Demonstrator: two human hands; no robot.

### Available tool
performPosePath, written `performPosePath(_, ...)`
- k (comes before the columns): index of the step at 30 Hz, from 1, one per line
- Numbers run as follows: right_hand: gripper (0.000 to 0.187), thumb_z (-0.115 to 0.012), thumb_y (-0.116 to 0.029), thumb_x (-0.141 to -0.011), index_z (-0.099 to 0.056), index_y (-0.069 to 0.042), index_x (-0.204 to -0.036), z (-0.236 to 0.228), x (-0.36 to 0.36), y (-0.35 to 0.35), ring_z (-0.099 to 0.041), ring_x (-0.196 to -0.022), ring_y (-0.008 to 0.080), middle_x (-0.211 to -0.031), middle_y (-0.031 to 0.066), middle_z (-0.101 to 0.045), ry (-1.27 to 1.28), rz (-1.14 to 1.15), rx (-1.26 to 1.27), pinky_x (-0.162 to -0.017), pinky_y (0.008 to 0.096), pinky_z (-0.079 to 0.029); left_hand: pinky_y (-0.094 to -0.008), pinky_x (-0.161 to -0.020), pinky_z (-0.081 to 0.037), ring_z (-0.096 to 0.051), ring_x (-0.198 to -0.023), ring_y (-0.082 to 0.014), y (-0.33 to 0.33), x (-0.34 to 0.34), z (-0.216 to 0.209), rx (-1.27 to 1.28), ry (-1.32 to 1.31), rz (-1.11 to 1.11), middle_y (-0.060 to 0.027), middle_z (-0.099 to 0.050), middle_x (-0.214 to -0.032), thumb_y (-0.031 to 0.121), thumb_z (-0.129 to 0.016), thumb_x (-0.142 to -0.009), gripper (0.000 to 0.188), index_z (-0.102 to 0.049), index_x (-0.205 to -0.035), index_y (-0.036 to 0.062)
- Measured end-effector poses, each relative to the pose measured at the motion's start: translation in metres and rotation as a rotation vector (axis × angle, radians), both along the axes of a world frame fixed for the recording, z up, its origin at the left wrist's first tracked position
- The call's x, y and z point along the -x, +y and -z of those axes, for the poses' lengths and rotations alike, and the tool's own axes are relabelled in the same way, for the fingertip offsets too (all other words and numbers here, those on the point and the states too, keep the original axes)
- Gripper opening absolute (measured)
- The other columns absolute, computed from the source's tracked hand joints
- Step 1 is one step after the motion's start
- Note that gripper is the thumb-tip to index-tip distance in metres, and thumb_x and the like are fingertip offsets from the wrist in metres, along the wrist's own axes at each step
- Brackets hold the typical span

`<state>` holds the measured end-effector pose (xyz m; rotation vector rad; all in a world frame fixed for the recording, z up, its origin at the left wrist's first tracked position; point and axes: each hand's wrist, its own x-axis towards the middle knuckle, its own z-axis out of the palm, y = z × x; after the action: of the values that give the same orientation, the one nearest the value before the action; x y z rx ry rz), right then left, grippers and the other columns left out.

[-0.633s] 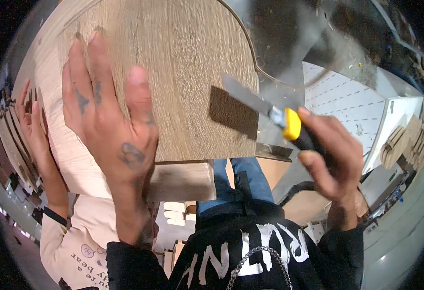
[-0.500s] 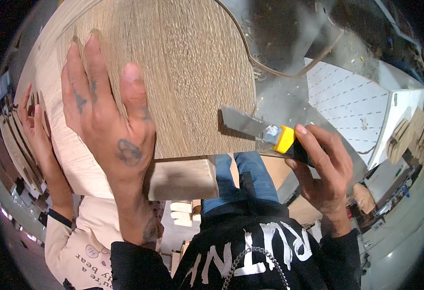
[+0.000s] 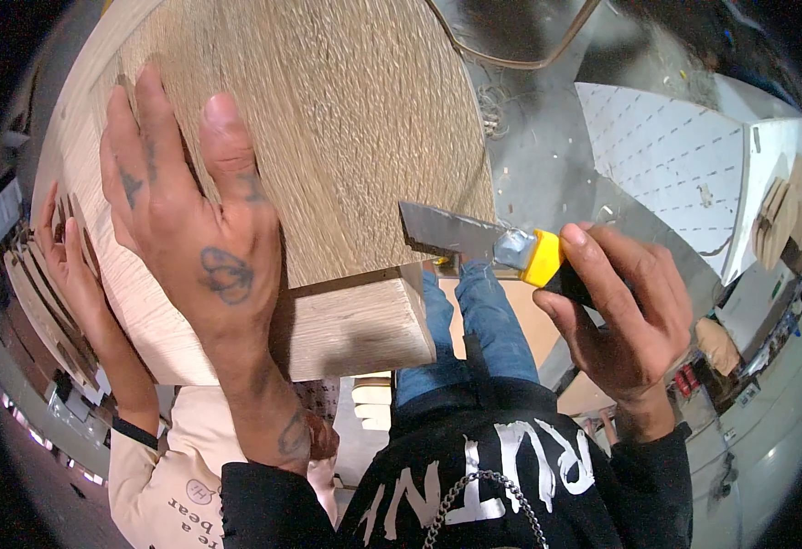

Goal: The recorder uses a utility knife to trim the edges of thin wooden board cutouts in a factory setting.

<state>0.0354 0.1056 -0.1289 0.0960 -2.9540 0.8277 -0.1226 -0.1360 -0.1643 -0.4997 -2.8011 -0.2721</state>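
Observation:
A wood-grain board (image 3: 346, 137) with a rounded far edge lies in front of me, its near edge straight. My left hand (image 3: 213, 233) rests flat on its left part, fingers stretched out and thumb apart. In my right hand (image 3: 634, 320) is a knife (image 3: 451, 231) with a broad, tapering metal blade and a yellow and black handle; something bluish-grey covers the blade's base. The blade points left, over the board's near right corner. Whether it touches the surface I cannot tell. Below the board's near edge sits a pale wooden piece (image 3: 355, 329).
At the left, another person's hand (image 3: 76, 265) touches the pale wood surface. A thin brown strip (image 3: 547, 62) loops beyond the board's far right edge. White panels (image 3: 666, 174) stand on the right, with stacked wooden pieces (image 3: 780, 215) beside them. Scraps (image 3: 490, 110) litter the grey floor.
The knife's tip has shifted a little left, toward the board's near edge. The brown strip appears farther up, away from the board's right edge. My left hand stays flat on the board.

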Motion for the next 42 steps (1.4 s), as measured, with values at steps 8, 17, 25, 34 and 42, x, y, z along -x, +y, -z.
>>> performPosePath(8,0.053,-0.086,-0.019,-0.074,-0.07,-0.003,-0.122,-0.003,0.005,0.0,-0.067,-0.086,0.0241,-0.104,0.0147,-0.07,-0.072,-0.032,-0.006,-0.072,0.0317,-0.054,-0.0428,-0.116,-0.03,-0.043,-0.139,-0.0376,0.001,0.0,0.002,0.027,-0.005,-0.024,-0.0231,-0.048,-0.147,0.04,-0.049,-0.104,0.054,-0.052,-0.142,0.0024)
performPosePath(17,0.052,-0.083,-0.02,-0.079,-0.067,-0.001,-0.125,0.0,0.011,0.004,-0.068,-0.088,0.0257,-0.107,0.0171,-0.069,-0.05,-0.034,-0.007,-0.073,0.0341,-0.056,-0.0415,-0.116,-0.031,-0.043,-0.138,-0.0359,0.002,-0.001,0.002,0.004,-0.026,-0.015,-0.0231,-0.048,-0.147,0.041,-0.05,-0.104,0.055,-0.052,-0.141,-0.0003)
performPosePath(25,0.049,-0.083,-0.021,-0.079,-0.069,-0.001,-0.121,-0.007,0.006,0.001,-0.067,-0.087,0.0245,-0.105,0.0164,-0.07,-0.089,-0.056,-0.003,-0.071,0.0322,-0.054,-0.0412,-0.116,-0.031,-0.044,-0.138,-0.0355,-0.002,0.001,0.0,-0.012,-0.027,-0.006,-0.0231,-0.049,-0.146,0.039,-0.05,-0.104,0.055,-0.052,-0.141,-0.0009)
performPosePath(34,0.051,-0.084,-0.019,-0.078,-0.069,0.0,-0.122,-0.006,0.012,-0.002,-0.066,-0.086,0.0247,-0.104,0.0167,-0.07,-0.099,-0.045,-0.003,-0.072,0.0324,-0.054,-0.0412,-0.117,-0.03,-0.043,-0.139,-0.0354,-0.002,-0.001,-0.001,-0.006,-0.026,-0.005,-0.0227,-0.049,-0.147,0.037,-0.05,-0.105,0.052,-0.053,-0.14,-0.0016)
performPosePath(42,0.052,-0.084,-0.017,-0.077,-0.068,0.001,-0.123,-0.003,0.015,-0.003,-0.067,-0.089,0.0247,-0.106,0.018,-0.069,-0.082,-0.026,-0.003,-0.074,0.0326,-0.055,-0.0416,-0.117,-0.029,-0.043,-0.14,-0.0358,-0.004,0.0,-0.005,0.017,-0.004,0.017,-0.0233,-0.049,-0.147,0.035,-0.05,-0.105,0.051,-0.053,-0.14,-0.001)
